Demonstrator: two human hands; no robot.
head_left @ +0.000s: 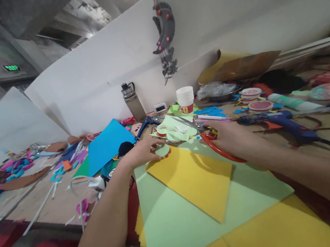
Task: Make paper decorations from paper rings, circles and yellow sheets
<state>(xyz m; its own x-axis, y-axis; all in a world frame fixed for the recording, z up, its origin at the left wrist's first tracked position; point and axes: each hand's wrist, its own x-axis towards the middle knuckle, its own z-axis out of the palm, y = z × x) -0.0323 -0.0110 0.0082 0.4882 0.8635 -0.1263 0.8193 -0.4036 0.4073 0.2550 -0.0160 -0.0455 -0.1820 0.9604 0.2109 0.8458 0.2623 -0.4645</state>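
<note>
My left hand (146, 151) holds a small pale-green disc (163, 150) with a red edge between thumb and fingers, over the top left corner of a yellow sheet (195, 178). Red-handled scissors (223, 151) are in my right hand (221, 136), their blades pointing to the upper left. Beneath the yellow sheet lies a large pale-green sheet (172, 214), with more yellow sheets (284, 224) at the lower right. Just beyond my hands are green paper rings (174, 135) and cut green scraps.
A bottle (135, 103), a small digital clock (160, 108) and stacked paper cups (185, 97) stand near the white wall. A blue glue gun (291, 125) lies to the right. Blue foam (108, 145) and coloured scraps lie to the left.
</note>
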